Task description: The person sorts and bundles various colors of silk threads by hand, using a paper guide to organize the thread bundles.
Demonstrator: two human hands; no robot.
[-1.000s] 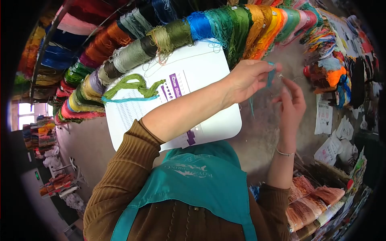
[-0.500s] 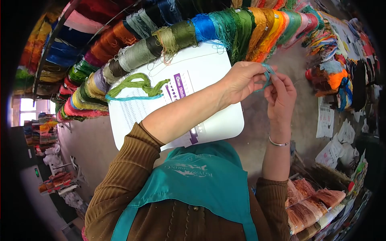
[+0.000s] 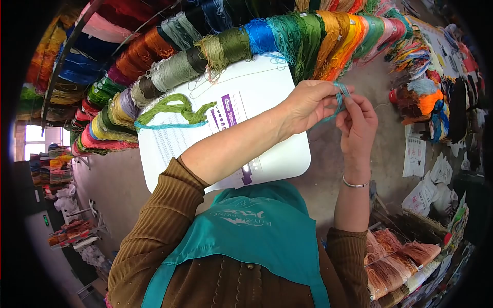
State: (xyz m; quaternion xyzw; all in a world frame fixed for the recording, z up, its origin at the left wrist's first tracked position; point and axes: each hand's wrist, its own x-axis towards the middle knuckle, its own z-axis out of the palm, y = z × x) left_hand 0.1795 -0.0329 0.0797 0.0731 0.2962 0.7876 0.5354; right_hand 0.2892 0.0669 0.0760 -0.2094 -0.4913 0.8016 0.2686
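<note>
My left hand (image 3: 310,104) reaches across to the right, its thumb and fingers pinching a loop of teal embroidery thread (image 3: 339,100). Close beside it, my right hand (image 3: 359,120) grips the same thread between thumb and fingertips. Both hands are past the right edge of a white board (image 3: 290,149). On that board lies a purple-and-white thread card (image 3: 228,110) with punched holes, partly hidden by my left forearm. Green thread (image 3: 177,105) is looped at the card's edge. A strand of light blue thread (image 3: 167,125) runs from it to the left, over a printed sheet (image 3: 172,146).
A rail of many-coloured thread hanks (image 3: 231,43) hangs over the board's far edge. More hanks (image 3: 429,97) hang at the right. Bundles of pink and brown thread (image 3: 393,256) lie at the lower right. White bags (image 3: 439,187) stand near them.
My hands stay nearly in place, with a small shift of the right fingers. The teal thread's loop has changed shape slightly, with a strand showing below my left fingers.
</note>
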